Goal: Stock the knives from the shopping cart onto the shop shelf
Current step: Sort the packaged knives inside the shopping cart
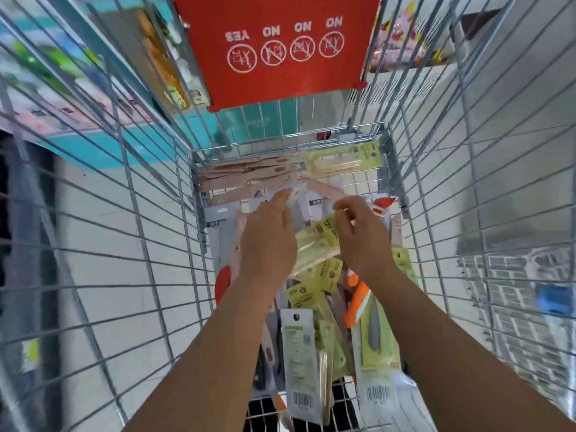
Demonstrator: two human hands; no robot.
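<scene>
A red child-seat flap (277, 48) printed with white YES and NO pictograms hangs at the far end, above a pale tiled floor (124, 219) and a blurred teal box (103, 141).

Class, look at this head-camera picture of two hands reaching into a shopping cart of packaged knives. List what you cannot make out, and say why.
1. Head view: what the left hand grips; its fingertips and the pale pack there are motion-blurred.
2. Head view: print on the green knife pack pinched by the right hand; too small and blurred.
3. Head view: knives beneath both forearms; hidden.
4. Head view: the shop shelf goods beyond the cart wires; smeared by blur.
</scene>
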